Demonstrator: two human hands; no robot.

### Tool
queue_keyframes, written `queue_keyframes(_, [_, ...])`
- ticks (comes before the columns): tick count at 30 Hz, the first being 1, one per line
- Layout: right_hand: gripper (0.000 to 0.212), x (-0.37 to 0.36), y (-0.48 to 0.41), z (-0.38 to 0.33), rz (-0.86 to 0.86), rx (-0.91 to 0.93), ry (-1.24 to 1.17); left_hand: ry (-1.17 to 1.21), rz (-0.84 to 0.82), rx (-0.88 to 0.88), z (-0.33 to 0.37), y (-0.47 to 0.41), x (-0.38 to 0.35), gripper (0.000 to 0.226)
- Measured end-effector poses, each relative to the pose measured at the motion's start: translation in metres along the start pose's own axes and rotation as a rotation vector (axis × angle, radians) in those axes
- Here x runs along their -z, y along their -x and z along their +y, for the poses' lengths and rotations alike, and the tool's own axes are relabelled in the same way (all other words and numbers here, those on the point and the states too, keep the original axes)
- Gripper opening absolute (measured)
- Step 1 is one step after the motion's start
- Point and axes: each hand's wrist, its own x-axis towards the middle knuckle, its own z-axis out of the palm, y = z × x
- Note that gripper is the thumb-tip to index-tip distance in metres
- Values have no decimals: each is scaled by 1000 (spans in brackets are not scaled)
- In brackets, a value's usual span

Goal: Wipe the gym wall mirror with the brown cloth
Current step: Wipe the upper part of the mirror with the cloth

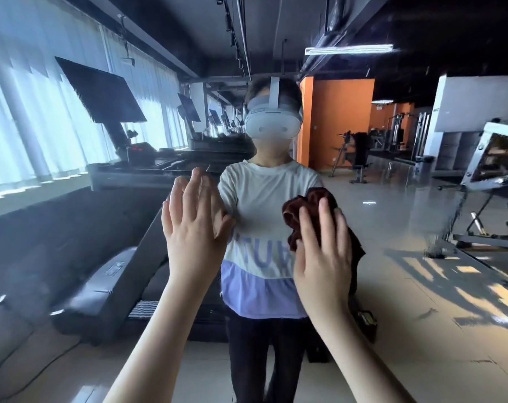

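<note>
stage: wiping judged underway | brown cloth [314, 199] pressed to mirror [392, 228] by right hand [322, 257], fingers straight | left hand [191, 228] laid flat, fingers spread, nothing held | remaining: most glass, apparently

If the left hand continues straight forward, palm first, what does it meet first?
The wall mirror. The left hand appears almost against its own reflection, so it is likely touching the glass already, though depth is unclear.
</note>
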Motion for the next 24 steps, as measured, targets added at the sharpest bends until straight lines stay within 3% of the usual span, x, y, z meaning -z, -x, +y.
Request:
queue_keyframes(5, [58,-7,15,7,-118,303,51,-6,19,-23,1,0,2,71])
queue_keyframes(7, [54,1,-3,16,-64,201,35,-10,52,-49,4,1,2,67])
queue_keyframes(10, [45,13,-31,25,68,-142,-53,29,63,-103,18,4,-1,59])
queue_keyframes(12, [43,12,-32,22,112,-218,-75,71,17,-135,28,10,-5,59])
queue_keyframes(18, [51,2,4,20,-60,249,165,-4,1,-178,29,20,-21,72])
queue_keyframes(21, [44,14,-21,26,45,101,278,-12,12,-172,30,20,-22,72])
queue_keyframes(24, [45,18,-48,24,121,-125,134,-14,26,-166,32,19,-23,71])
